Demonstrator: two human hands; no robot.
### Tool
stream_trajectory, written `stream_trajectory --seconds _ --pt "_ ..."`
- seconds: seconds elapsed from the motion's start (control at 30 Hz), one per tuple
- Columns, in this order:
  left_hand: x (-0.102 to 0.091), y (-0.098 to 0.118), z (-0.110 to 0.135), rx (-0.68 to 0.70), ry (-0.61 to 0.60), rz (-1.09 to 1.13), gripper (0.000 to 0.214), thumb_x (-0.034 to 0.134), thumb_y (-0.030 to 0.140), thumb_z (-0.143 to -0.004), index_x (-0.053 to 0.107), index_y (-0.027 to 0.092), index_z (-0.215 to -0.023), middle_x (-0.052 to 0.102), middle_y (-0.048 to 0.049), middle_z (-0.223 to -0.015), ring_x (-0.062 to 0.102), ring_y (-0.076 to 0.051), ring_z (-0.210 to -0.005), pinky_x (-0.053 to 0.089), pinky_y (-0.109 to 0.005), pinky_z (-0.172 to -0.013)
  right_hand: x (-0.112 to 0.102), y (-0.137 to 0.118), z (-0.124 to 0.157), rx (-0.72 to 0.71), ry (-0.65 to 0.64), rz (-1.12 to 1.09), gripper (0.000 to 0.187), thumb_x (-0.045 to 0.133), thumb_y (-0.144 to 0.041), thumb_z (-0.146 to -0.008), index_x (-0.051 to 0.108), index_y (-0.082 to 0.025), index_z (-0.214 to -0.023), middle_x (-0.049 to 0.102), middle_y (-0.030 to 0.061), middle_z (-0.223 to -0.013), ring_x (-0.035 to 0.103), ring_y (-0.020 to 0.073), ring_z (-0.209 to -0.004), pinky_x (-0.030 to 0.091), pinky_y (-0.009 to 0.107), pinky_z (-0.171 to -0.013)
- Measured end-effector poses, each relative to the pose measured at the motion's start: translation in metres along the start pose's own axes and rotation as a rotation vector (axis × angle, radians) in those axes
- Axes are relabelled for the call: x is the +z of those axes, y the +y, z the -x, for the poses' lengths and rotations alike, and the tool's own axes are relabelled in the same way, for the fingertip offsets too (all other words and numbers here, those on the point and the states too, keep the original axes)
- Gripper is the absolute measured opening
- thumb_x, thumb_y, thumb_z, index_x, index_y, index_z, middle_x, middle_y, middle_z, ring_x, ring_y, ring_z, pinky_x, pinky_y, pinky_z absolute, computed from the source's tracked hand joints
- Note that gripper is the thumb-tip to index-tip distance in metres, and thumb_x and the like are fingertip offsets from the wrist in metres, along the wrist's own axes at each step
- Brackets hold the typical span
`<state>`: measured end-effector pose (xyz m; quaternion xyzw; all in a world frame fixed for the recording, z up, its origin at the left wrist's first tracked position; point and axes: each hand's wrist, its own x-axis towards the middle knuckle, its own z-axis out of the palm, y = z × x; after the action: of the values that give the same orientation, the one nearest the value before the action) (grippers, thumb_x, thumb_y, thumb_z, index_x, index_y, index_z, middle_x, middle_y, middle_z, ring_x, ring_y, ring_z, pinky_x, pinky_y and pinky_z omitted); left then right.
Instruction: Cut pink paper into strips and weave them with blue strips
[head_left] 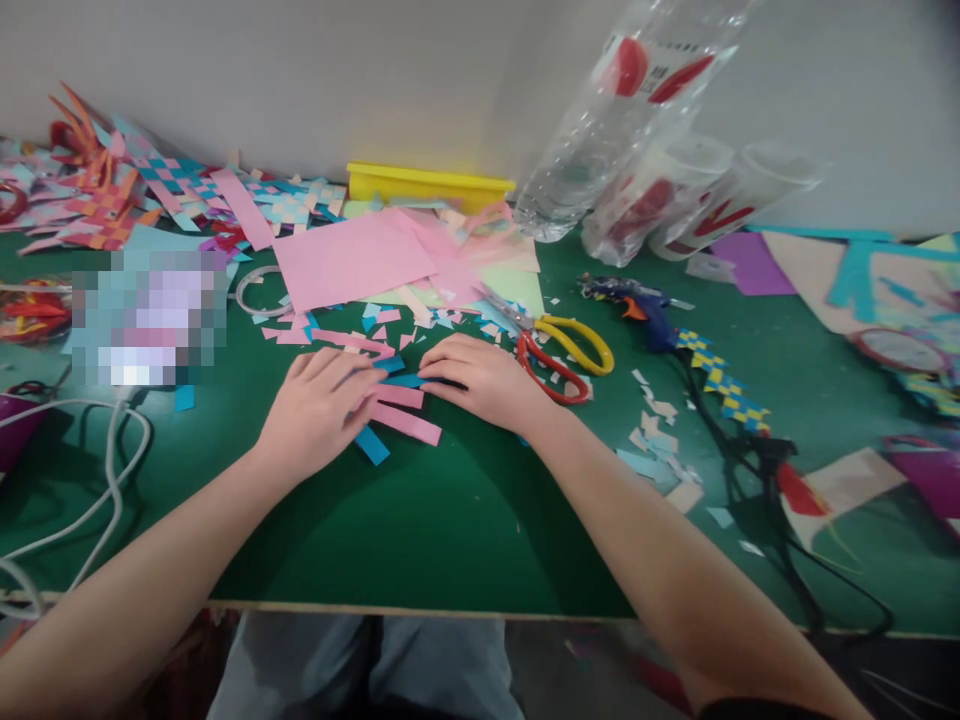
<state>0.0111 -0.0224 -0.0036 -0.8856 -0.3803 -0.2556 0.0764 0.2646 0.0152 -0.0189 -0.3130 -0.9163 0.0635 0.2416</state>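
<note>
My left hand (322,405) bends over a small group of pink and blue paper strips on the green table, its fingertips pressed down on them. Pink strips (409,420) stick out to the right from beneath its fingers. A blue strip (373,446) slants out below them. From the right, my right hand (480,378) pinches the end of another blue strip (403,381) between thumb and fingers. The crossing of the strips is partly hidden under my left hand. Scissors (559,352) with red and yellow handles lie just beside my right hand.
Pink paper sheets (352,262) and small scraps lie behind my hands. A blue glue gun (645,312) with a black cable rests at right. A plastic bottle (600,150) and paper cups (712,200) stand by the wall. A white cable (112,470) runs at left.
</note>
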Motion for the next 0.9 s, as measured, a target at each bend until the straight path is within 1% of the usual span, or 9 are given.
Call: stream_trajectory --seconds 0.1,0.2,0.33,0.43,0.57,0.63,0.73,0.83,0.9 --pt "0.0006 -0.0001 -0.0005 0.07 -0.065 0.04 0.023 0.054 0.022 -0.095 0.064 0.02 -0.116 0.069 -0.0077 -0.119 0.061 -0.026 -0.113 0.047 -0.043 -0.094 0.0013 -0.001 0.0004 -0.04 0.037 0.085 0.025 0.049 -0.026 -0.097 0.073 -0.02 -0.094 0.075 0.0052 -0.1 0.067 0.0184 -0.094 0.054 0.033 -0.081" --pt "-0.0008 -0.0031 -0.0002 0.079 -0.105 0.087 0.026 0.054 0.023 -0.096 0.064 0.021 -0.12 0.068 -0.0073 -0.123 0.06 -0.025 -0.117 0.043 -0.045 -0.101 0.0034 -0.0019 0.0003 -0.097 0.106 0.167 0.026 0.047 -0.022 -0.097 0.073 -0.02 -0.095 0.077 0.0049 -0.098 0.069 0.0182 -0.092 0.055 0.034 -0.079" --pt "-0.0019 -0.0044 -0.0003 0.077 -0.124 0.121 0.022 0.054 0.026 -0.097 0.066 0.02 -0.114 0.072 -0.0055 -0.116 0.063 -0.022 -0.114 0.041 -0.044 -0.103 0.0042 -0.0028 -0.0007 -0.142 0.207 0.223 0.024 0.05 -0.014 -0.093 0.073 -0.019 -0.097 0.078 0.0045 -0.096 0.07 0.0186 -0.09 0.055 0.037 -0.084" --pt "-0.0016 -0.0037 -0.0005 0.063 -0.125 0.121 0.019 0.053 0.027 -0.098 0.068 0.021 -0.109 0.073 -0.0037 -0.11 0.064 -0.022 -0.111 0.04 -0.043 -0.103 0.0022 -0.0037 -0.0011 -0.132 0.256 0.311 0.023 0.051 -0.012 -0.091 0.071 -0.023 -0.093 0.078 0.0008 -0.094 0.07 0.0184 -0.09 0.054 0.04 -0.089" --pt "-0.0008 -0.0043 -0.0001 0.067 -0.111 0.118 0.019 0.053 0.028 -0.098 0.071 0.022 -0.099 0.074 -0.0018 -0.105 0.066 -0.021 -0.105 0.039 -0.043 -0.102 0.0002 -0.0037 -0.0009 0.009 0.418 0.353 0.02 0.055 -0.011 -0.089 0.068 -0.027 -0.089 0.078 -0.0035 -0.094 0.07 0.0207 -0.099 0.044 0.049 -0.104" --pt "-0.0008 -0.0051 0.0002 0.071 -0.11 0.121 0.02 0.052 0.029 -0.098 0.072 0.022 -0.097 0.075 -0.0016 -0.104 0.066 -0.021 -0.104 0.039 -0.043 -0.101 0.0 -0.0028 -0.0011 0.111 0.514 0.33 0.02 0.057 -0.011 -0.088 0.066 -0.029 -0.087 0.078 -0.0042 -0.093 0.07 0.0216 -0.1 0.042 0.052 -0.105" --pt "-0.0014 -0.0057 0.0003 0.062 -0.127 0.131 0.023 0.051 0.029 -0.099 0.072 0.021 -0.095 0.075 -0.0021 -0.102 0.066 -0.022 -0.104 0.038 -0.044 -0.101 -0.0007 -0.0015 -0.0017 0.209 0.653 0.277 0.016 0.058 -0.013 -0.088 0.064 -0.029 -0.088 0.077 -0.0013 -0.092 0.071 0.0209 -0.096 0.049 0.049 -0.099" --pt "-0.002 -0.0055 0.0 0.051 -0.141 0.135 0.023 0.05 0.029 -0.099 0.072 0.021 -0.095 0.075 -0.0024 -0.102 0.066 -0.022 -0.104 0.038 -0.044 -0.101 -0.0011 -0.002 -0.0009 0.273 0.748 0.097 0.011 0.057 -0.018 -0.09 0.063 -0.025 -0.096 0.076 0.0037 -0.095 0.071 0.02 -0.096 0.057 0.041 -0.087" --pt "-0.0023 -0.0052 -0.0005 0.048 -0.148 0.139 0.023 0.051 0.029 -0.099 0.072 0.021 -0.095 0.075 -0.0023 -0.101 0.066 -0.022 -0.104 0.039 -0.043 -0.1 -0.0004 -0.0035 0.0004 0.368 0.786 -0.041 0.009 0.057 -0.023 -0.092 0.061 -0.024 -0.1 0.076 0.0041 -0.096 0.072 0.0189 -0.092 0.059 0.037 -0.08"
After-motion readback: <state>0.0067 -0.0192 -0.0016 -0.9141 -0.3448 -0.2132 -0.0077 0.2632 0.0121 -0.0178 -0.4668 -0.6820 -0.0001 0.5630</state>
